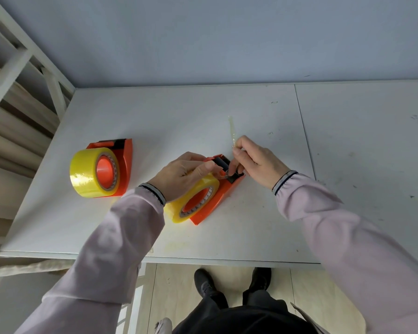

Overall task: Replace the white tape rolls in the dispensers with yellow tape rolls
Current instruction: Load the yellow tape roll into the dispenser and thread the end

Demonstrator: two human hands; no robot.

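Left of the near dispenser (217,189), a loaded dispenser (121,165) stands. The left hand (184,174) grips the near yellow roll (191,201); the right hand (256,160) pinches a tape strip (232,131), threading it. Next: seat it on the cutter.

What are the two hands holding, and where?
The left hand grips the near yellow tape roll on top, in its dispenser. The right hand pinches the loose tape strip at its near end.
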